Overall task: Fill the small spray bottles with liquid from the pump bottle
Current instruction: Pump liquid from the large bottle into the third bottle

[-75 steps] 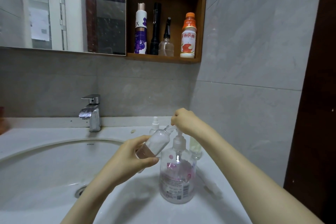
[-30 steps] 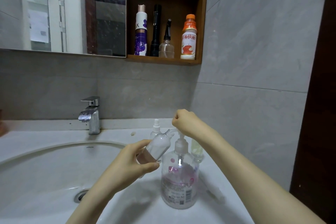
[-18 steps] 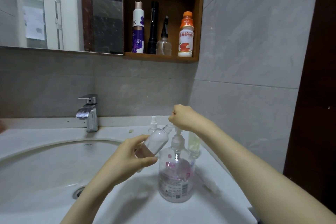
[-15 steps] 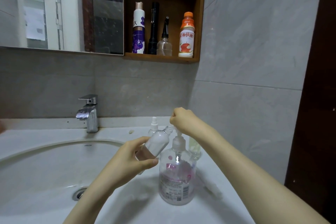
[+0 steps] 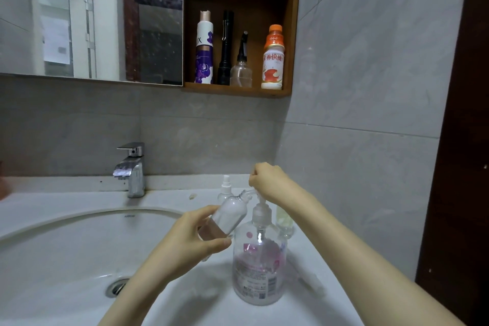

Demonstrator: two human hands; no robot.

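A clear pump bottle (image 5: 258,259) of pinkish liquid is stood upright. A small open bottle (image 5: 227,216) is held tilted, mouth seemingly at its spout; a capped spray bottle (image 5: 225,189) is set behind.

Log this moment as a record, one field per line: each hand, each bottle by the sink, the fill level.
left hand: grips the small spray bottle, uncapped and tilted, neck at the pump spout
right hand: curled over the head of the pump bottle
pump bottle: upright on the counter, right of the basin, partly filled
fill level: pinkish liquid only in the held bottle's lower part
behind: capped spray bottle and yellowish bottle, both standing
faucet: at the basin's back edge
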